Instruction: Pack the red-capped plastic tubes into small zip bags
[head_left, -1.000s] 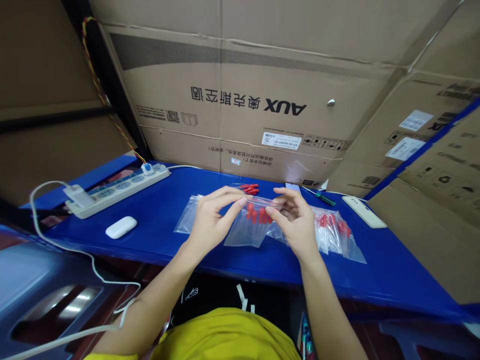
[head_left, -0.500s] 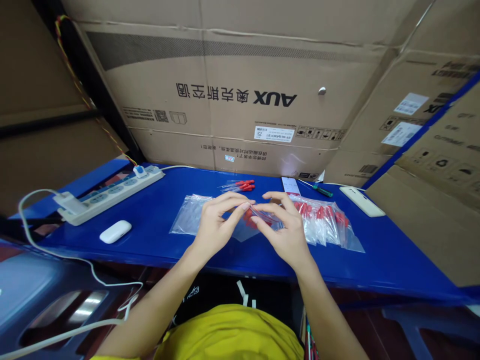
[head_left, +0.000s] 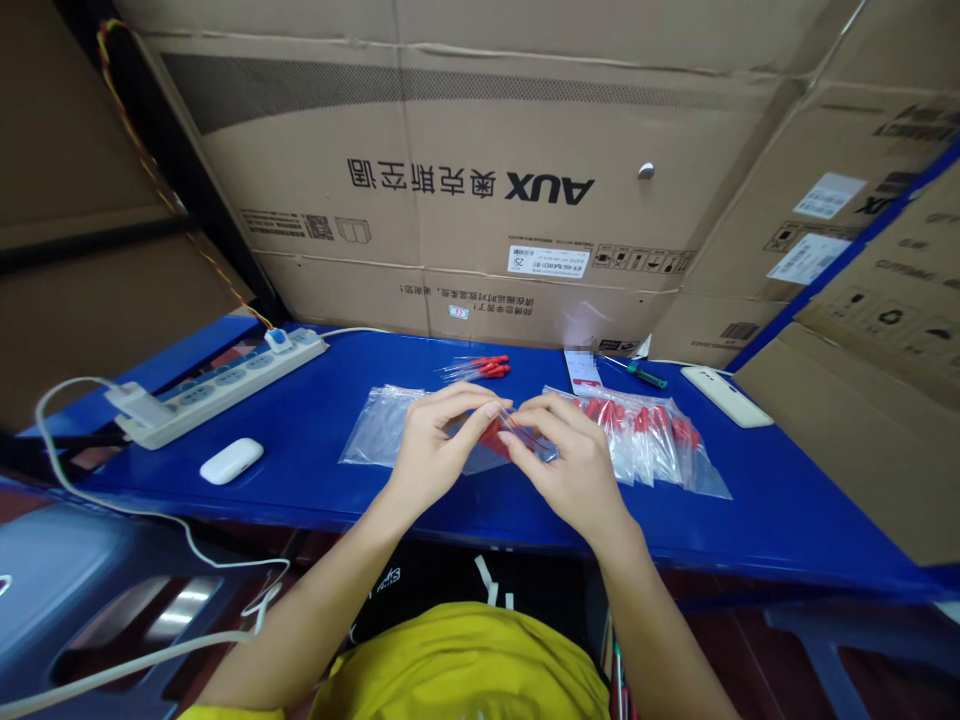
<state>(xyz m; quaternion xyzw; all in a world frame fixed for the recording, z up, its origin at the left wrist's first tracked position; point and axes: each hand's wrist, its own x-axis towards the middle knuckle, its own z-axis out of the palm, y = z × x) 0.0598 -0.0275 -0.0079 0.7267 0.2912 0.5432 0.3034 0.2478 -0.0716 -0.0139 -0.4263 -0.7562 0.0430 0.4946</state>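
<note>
My left hand point(head_left: 439, 440) and my right hand point(head_left: 566, 465) meet over the blue table point(head_left: 315, 440), both pinching the top edge of a small clear plastic bag point(head_left: 504, 440) with red-capped pieces inside. The bag hangs between my fingertips, mostly hidden by them. Just right of my right hand lies a row of filled clear bags with red pieces point(head_left: 649, 440). Left of my left hand lies a pile of clear plastic bags point(head_left: 379, 425). A few loose red-capped pieces point(head_left: 484, 368) lie farther back on the table.
A white power strip point(head_left: 217, 385) with a plugged charger and cable sits at the left, a white earbud case point(head_left: 231, 461) in front of it. A green screwdriver point(head_left: 646, 375) and a white phone point(head_left: 726, 396) lie at the back right. Cardboard boxes point(head_left: 480, 190) wall the table.
My hands have come closer together along the bag's top edge and lowered it toward the table. The view has shifted slightly.
</note>
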